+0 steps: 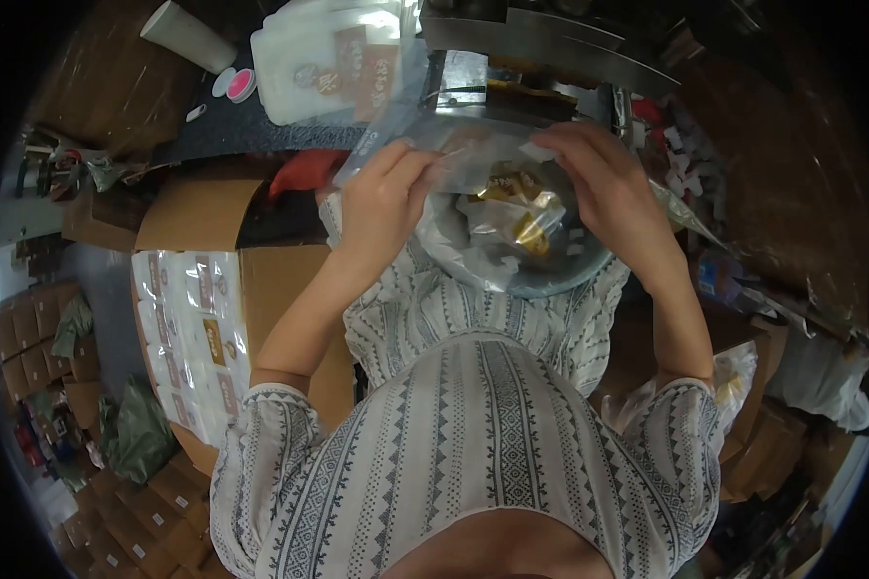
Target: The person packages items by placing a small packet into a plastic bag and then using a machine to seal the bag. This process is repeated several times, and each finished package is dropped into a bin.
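Observation:
A clear plastic bag point(473, 172) is stretched between my two hands, above a round bin point(550, 280) at my lap. My left hand point(386, 198) pinches the bag's left side with thumb and fingertips. On the right, my right hand point(613, 198) has its fingers curled closed at the other side of the bag, with a small white piece point(537, 151) at the fingertips. Inside the bin lie crumpled clear wrappers point(512, 217) with gold print and small white scraps. A metal machine point(463, 77) stands just beyond my hands.
Flat printed plastic bags point(304, 82) are stacked on the dark worktop point(217, 145), near a white roll point(188, 36) and a pink-topped round container point(242, 85). At my left, an open carton point(285, 289) holds white wrapped packs point(188, 333). Brown boxes point(150, 526) cover the floor lower left.

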Tool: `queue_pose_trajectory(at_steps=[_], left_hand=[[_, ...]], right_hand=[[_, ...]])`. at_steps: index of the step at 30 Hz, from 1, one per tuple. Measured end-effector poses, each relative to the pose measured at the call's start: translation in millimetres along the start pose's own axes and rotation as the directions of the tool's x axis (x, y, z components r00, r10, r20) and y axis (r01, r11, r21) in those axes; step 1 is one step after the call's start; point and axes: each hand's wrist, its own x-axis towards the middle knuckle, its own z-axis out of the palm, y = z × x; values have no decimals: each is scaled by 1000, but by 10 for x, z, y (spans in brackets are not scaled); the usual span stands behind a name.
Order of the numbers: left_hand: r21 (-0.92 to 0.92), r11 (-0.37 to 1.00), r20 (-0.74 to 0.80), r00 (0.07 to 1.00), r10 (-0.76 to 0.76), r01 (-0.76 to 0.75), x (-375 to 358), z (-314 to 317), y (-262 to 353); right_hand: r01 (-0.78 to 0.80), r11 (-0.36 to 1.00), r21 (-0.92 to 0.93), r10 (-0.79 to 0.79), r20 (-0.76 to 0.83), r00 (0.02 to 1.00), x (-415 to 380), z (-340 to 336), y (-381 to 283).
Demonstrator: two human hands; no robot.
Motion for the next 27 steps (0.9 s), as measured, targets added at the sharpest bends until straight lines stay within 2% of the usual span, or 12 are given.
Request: queue_pose_trajectory(at_steps=[6,8,9,12,14,17,21,23,24,25,26,27], left_hand=[[-270,963,241,969,50,18,-52,290,56],[-513,711,485,846,-222,481,32,451,96],[-515,711,483,847,-221,479,128,499,98],[-470,556,621,705,-343,685,430,636,56],[-610,145,703,616,-356,779,530,737,32],[-626,60,693,591,-413,777,497,816,69],[-650,154,658,652,-377,744,475,641,-68],[-255,947,-67,974,-217,194,455,497,-508],[-253,947,-64,973,-220,198,352,462,-750],[159,987,-100,995,20,-4,218,453,-1014],[544,817,-39,967,252,-191,136,437,-1166],[548,815,-41,967,251,-188,92,384,-1182]], right_hand=[[-153,948,279,132,93,987,-66,140,67],[-371,850,374,407,-19,913,-82,138,189],[-370,851,372,406,-20,914,-94,90,257],[-346,923,168,365,-97,926,-136,-103,372],[-481,876,22,482,-53,875,-158,-241,342],[-533,830,-164,521,-111,846,-234,-296,644],[-478,833,-279,465,-115,878,-484,-10,1464],[-478,842,-251,469,-97,878,-395,-49,1386],[-479,842,-248,472,-94,877,-383,-81,1302],[-540,810,-227,529,-113,841,-376,-137,1181],[-595,777,-205,581,-129,804,-352,-198,1056],[-590,782,-202,576,-128,807,-321,-265,922]])
